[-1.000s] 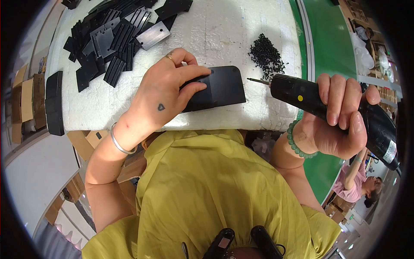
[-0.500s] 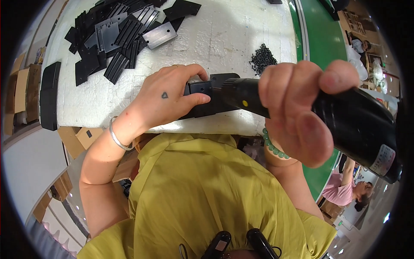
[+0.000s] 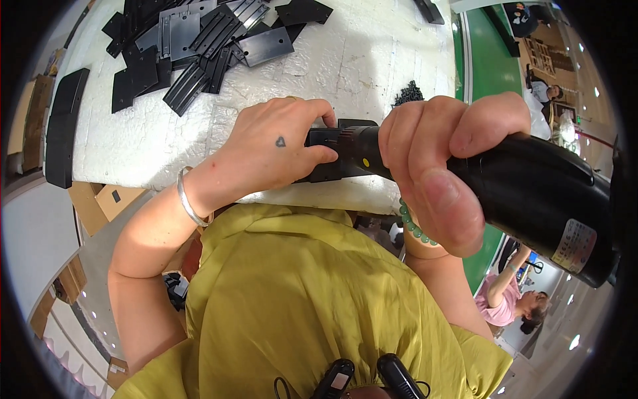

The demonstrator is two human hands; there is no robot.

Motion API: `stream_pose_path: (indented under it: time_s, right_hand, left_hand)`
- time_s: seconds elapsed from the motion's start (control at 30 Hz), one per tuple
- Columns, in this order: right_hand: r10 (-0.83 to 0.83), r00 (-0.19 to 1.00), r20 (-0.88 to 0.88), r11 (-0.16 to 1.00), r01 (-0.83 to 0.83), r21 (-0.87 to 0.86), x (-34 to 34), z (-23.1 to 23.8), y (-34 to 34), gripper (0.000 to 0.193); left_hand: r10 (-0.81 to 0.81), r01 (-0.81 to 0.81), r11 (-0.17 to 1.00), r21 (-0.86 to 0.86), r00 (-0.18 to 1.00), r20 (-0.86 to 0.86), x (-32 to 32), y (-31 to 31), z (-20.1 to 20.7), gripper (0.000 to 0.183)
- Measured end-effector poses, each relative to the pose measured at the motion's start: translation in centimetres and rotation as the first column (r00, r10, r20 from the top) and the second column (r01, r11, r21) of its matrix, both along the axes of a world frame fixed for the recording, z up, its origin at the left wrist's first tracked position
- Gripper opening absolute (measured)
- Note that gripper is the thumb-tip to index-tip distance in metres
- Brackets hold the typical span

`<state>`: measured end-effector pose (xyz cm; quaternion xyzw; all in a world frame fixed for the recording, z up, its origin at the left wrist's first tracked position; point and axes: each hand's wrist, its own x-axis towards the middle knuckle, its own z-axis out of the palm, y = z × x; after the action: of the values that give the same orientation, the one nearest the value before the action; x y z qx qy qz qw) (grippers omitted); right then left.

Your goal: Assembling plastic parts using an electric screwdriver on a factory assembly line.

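Note:
My right hand is wrapped round a thick black electric screwdriver, which slants down to the left. Its nose is over a black flat part near the table's front edge; the tip's contact is hidden. The part lies under my left hand, whose thumb and index finger grip a narrow black piece on it. A pile of small black screws lies just beyond my right hand, partly covered by it.
A heap of black and grey metal plates lies at the far left of the white table. A long black bar-shaped piece sits at the left edge. Green surface runs along the right. A co-worker in pink is at the right.
The view has shifted slightly. The screwdriver's nose sits closer to my left thumb, and my right hand covers more of the screw pile. Both hands keep their holds.

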<state>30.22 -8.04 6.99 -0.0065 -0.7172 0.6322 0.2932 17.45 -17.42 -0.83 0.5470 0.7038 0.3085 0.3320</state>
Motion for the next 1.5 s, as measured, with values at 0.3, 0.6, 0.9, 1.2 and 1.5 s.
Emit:
stream_pose_path:
  time_s: [0.3,0.6,0.9,1.2,1.5]
  right_hand:
    - [0.066,0.998,0.005,0.998,-0.066,-0.007,-0.8,-0.4,-0.4,0.027]
    - [-0.039,0.986,0.159,0.995,0.025,0.093,-0.2,0.2,0.1,0.031]
    - [-0.594,0.738,-0.322,0.804,0.555,-0.212,6.0,0.8,8.1,0.025]
    - [-0.796,0.56,-0.232,0.604,0.763,-0.229,9.7,-3.4,13.4,0.021]
    - [-0.667,0.681,-0.302,0.744,0.584,-0.325,10.5,-0.5,10.0,0.023]
  left_hand:
    - [0.013,-0.014,0.998,0.066,1.0,0.014,0.0,-0.5,-0.7,0.028]
    - [-0.013,0.012,0.997,0.079,1.0,0.011,-0.3,0.0,-0.7,0.028]
    - [-0.06,0.062,0.995,0.08,0.998,-0.023,-0.2,1.1,0.7,0.036]
    - [-0.013,0.124,0.91,0.396,0.963,-0.27,1.3,2.7,2.6,0.048]
    - [-0.092,0.244,0.833,0.496,0.946,-0.311,3.1,5.7,2.1,0.027]
